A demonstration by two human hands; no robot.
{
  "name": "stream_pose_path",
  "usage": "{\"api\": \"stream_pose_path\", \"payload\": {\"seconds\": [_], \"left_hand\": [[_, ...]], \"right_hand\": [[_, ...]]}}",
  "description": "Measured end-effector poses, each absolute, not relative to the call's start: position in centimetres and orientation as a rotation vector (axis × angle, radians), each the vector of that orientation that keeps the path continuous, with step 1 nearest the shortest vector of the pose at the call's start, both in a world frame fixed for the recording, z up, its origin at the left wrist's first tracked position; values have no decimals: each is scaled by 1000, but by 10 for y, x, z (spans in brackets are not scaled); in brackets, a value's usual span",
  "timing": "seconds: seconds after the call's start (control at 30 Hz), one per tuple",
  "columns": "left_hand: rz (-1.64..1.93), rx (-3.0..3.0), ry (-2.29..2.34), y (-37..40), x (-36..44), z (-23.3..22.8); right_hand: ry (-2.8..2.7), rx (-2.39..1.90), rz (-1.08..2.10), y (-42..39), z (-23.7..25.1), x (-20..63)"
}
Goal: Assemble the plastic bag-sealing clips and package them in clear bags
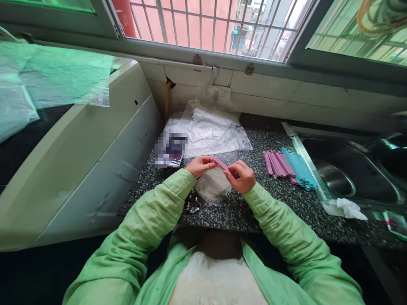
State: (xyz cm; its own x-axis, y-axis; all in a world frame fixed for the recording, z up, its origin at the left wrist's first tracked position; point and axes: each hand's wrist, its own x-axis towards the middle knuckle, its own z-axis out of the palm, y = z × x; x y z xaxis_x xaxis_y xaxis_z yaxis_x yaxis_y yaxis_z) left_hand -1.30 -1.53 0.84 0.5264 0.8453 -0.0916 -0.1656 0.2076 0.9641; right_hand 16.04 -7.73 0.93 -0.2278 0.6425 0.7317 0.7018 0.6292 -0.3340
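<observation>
Between both hands is a slim pink plastic strip [221, 164], held slanting down to the right above the counter. My left hand [201, 166] pinches its upper left end, and my right hand [241, 176] is closed round its lower right end. Beneath them lies a clear plastic bag [212, 185] with pale contents I cannot make out. Small shiny metal pieces [193, 209] are scattered on the counter near my left forearm. To the right sit a pile of pink strips [278, 164] and, touching it, a pile of turquoise strips [298, 168].
Clear plastic bags [213, 129] are heaped against the tiled wall, beside a partly blurred phone-like item [173, 150]. A large pale appliance [104, 140] borders the left side. At right is a dark sink [359, 163], with crumpled white tissue [350, 208] by its front corner.
</observation>
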Motion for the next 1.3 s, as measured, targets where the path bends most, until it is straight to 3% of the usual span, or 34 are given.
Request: {"api": "stream_pose_path", "payload": {"seconds": [1.3], "left_hand": [[894, 1128, 771, -13, -13, 3]], "right_hand": [[-1870, -1048, -244, -77, 20, 166]]}}
